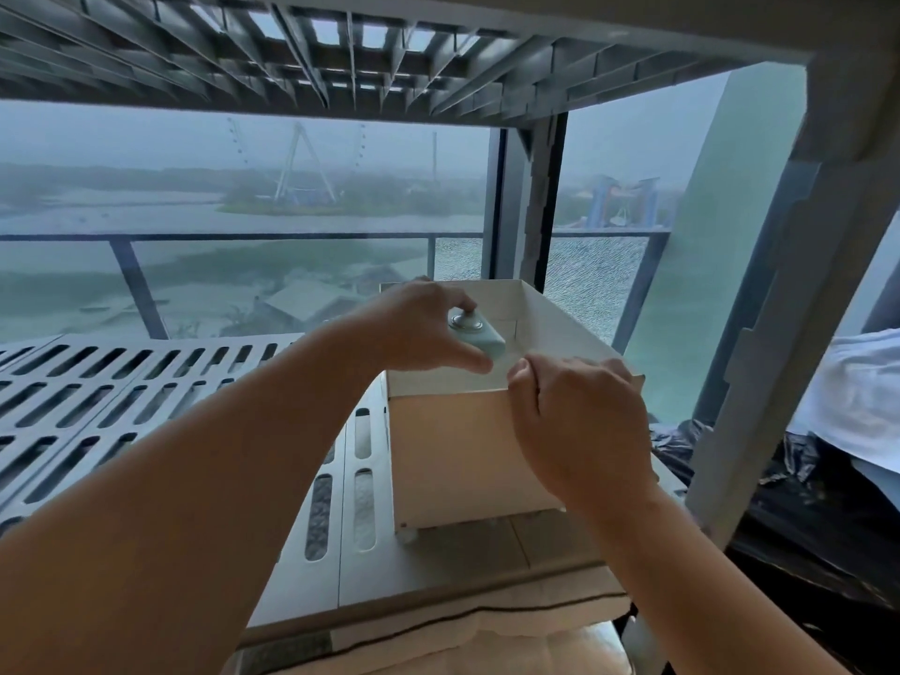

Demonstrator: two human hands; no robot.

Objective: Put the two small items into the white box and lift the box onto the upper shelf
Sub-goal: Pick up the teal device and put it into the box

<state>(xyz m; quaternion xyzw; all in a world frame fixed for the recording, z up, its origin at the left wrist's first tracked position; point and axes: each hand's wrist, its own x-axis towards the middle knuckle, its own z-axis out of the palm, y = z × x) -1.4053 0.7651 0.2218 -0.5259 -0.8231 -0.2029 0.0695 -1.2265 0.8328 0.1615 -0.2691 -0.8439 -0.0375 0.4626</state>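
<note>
The white box (453, 460) stands open on the slotted grey shelf (121, 382), at its right end. My left hand (419, 328) hovers over the box's near left corner and grips a small pale green item with a round metal top (475, 333). My right hand (579, 421) pinches the box's near rim close to the right corner. The inside of the box is mostly hidden behind its near wall and my hands. The underside of the upper shelf (341, 56) spans the top of the view.
A grey shelf post (779, 309) rises at the right. Behind the shelf is a large window with a railing (243, 236). Black plastic and white fabric (857, 401) lie at the far right. A padded surface sits below the shelf's front edge.
</note>
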